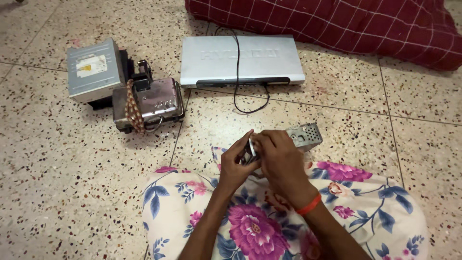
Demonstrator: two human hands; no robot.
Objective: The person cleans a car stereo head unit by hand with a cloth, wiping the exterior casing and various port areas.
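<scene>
A speckled terrazzo floor [72,192] fills the view, and a red checked cushion [337,24] lies across it at one o'clock. A flat silver player [240,60] is set at twelve o'clock, with a black cable [237,72] draped over its lid and looped onto the floor in front. At ten o'clock a grey boxed drive [92,70] is stacked against a chromed metal unit [154,101], around which a braided cord [132,108] is wound.

At the centre, above a flowered cloth [260,226] spread over the lap, a small grey perforated metal chassis [304,136] is held. The right hand [281,161] is closed over its near end, and the left hand [236,163] is pinched with thumb and fingertips on a small silvery part [252,147] at that same end. How firmly either grip is set cannot be told, since the fingers cover the contact.

For the step to be done well, the chassis is best kept steady by the right hand while the small part is worked by the left alone. Short, even pressure is judged safer than twisting, since thin sheet metal is likely to bend. The work is best kept low over the cloth, so that a slipped piece is caught rather than lost on the speckled floor.
</scene>
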